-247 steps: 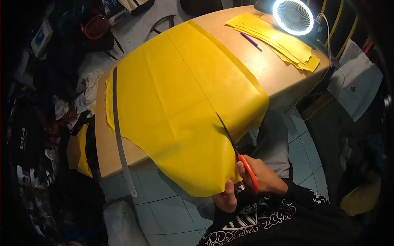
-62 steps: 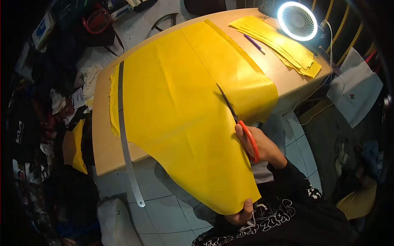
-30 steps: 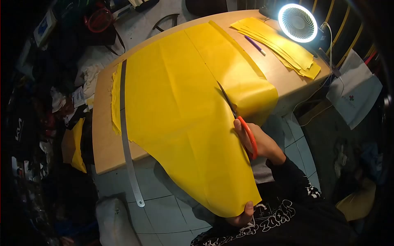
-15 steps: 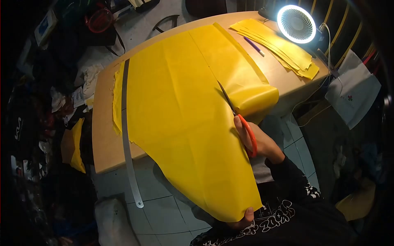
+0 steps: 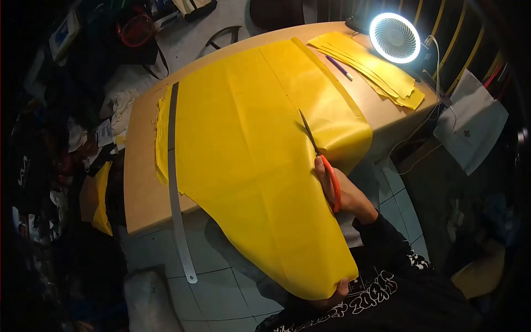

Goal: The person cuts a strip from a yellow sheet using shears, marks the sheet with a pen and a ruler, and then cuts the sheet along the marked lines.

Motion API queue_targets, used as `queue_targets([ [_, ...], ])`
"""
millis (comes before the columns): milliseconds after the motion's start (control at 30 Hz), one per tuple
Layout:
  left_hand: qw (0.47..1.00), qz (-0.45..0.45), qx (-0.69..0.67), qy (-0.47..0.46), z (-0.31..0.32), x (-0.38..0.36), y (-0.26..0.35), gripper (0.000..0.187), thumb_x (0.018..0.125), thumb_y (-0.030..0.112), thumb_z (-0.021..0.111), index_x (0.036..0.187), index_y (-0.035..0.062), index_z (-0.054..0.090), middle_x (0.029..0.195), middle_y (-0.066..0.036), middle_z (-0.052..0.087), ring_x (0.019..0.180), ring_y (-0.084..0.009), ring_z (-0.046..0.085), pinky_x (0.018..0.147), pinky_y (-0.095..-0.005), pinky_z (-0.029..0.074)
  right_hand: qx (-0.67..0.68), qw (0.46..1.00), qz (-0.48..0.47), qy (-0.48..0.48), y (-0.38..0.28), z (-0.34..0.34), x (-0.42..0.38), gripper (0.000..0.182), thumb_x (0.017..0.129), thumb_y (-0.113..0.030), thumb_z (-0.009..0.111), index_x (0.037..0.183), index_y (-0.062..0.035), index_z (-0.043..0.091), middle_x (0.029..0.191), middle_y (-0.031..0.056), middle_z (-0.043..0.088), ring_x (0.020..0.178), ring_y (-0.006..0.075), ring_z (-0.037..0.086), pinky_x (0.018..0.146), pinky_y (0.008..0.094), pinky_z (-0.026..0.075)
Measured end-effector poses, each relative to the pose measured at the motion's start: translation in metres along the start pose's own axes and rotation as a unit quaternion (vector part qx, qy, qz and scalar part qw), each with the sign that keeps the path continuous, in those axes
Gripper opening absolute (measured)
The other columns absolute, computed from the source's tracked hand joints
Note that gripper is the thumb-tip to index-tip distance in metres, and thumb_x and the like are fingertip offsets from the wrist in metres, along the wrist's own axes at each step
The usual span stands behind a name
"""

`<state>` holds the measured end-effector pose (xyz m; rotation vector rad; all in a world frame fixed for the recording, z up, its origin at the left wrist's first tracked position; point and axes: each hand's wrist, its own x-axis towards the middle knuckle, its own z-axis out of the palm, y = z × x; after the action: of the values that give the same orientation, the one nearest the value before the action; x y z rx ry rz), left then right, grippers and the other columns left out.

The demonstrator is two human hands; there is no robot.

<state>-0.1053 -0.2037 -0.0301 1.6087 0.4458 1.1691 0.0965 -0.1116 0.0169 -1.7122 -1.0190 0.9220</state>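
Observation:
A large yellow sheet [image 5: 243,149], smooth and slightly shiny, spreads over the table and hangs off its near edge. My right hand [image 5: 345,191] is closed round the red-handled scissors [image 5: 336,185]. Their dark blades lie along a cut in the sheet, pointing up and left, with a thin line continuing beyond the tip. Right of the blades, the sheet bulges in a loose fold. Low in the view, my left hand [image 5: 335,293] grips the sheet's near corner, thumb on top and the other fingers mostly hidden beneath. A long steel ruler [image 5: 176,205] rests along the sheet's left side.
Yellow strips [image 5: 376,69] lie stacked on the wooden table [image 5: 145,207] at the far right, beside a purple pen [image 5: 338,67]. Behind them a lit ring-shaped fan [image 5: 395,37] stands with its cable. The ruler's end overhangs the table's front edge.
The scissors and my right hand have shifted only slightly against the sheet, and the fold beside the blades has changed shape a little. My left hand keeps its hold on the corner.

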Motion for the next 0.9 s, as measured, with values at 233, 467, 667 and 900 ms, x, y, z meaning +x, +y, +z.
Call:
queue_targets([
  [233, 0.998, -0.055, -0.005, 0.015, 0.0, -0.009, 0.004, 0.035, 0.071, 0.008, 0.065, 0.105, 0.0012, 0.059, 0.096, -0.012, 0.064, 0.084, -0.0212, 0.064, 0.072, -0.0308, 0.052, -0.036, 0.999, 0.012, 0.007, -0.004, -0.002, -0.001, 0.065, 0.1, -0.051, 0.022, 0.084, 0.0039, 0.052, 0.068, 0.0114, 0.054, 0.067, 0.018, 0.051, 0.067, 0.0308, 0.043],
  [467, 0.997, -0.061, -0.014, 0.048, 0.002, -0.014, 0.003, 0.038, 0.07, 0.008, 0.066, 0.107, 0.0024, 0.059, 0.098, -0.011, 0.064, 0.087, -0.0218, 0.064, 0.074, -0.0313, 0.052, -0.05, 0.998, -0.002, 0.034, -0.006, -0.001, -0.001, 0.065, 0.1, -0.051, 0.025, 0.074, 0.0044, 0.046, 0.065, 0.0235, 0.051, 0.061, 0.0354, 0.048, 0.063, 0.0414, 0.042],
  [667, 0.998, -0.036, -0.04, 0.036, 0.002, -0.013, 0.002, 0.034, 0.074, 0.009, 0.065, 0.107, 0.0018, 0.059, 0.098, -0.011, 0.065, 0.087, -0.0214, 0.064, 0.074, -0.0315, 0.052, -0.054, 0.998, 0.0, 0.035, -0.005, -0.002, 0.001, 0.068, 0.099, -0.054, 0.023, 0.074, 0.0049, 0.047, 0.064, 0.0228, 0.05, 0.061, 0.0326, 0.048, 0.063, 0.0404, 0.041],
  [900, 0.998, -0.045, -0.04, 0.02, -0.002, -0.006, -0.004, 0.034, 0.075, 0.01, 0.064, 0.107, 0.0018, 0.058, 0.099, -0.011, 0.064, 0.088, -0.0216, 0.064, 0.075, -0.0316, 0.052, -0.045, 0.999, -0.009, 0.025, -0.005, -0.007, 0.003, 0.068, 0.099, -0.054, 0.022, 0.08, 0.0052, 0.049, 0.066, 0.0217, 0.051, 0.063, 0.0311, 0.049, 0.064, 0.0392, 0.041],
])
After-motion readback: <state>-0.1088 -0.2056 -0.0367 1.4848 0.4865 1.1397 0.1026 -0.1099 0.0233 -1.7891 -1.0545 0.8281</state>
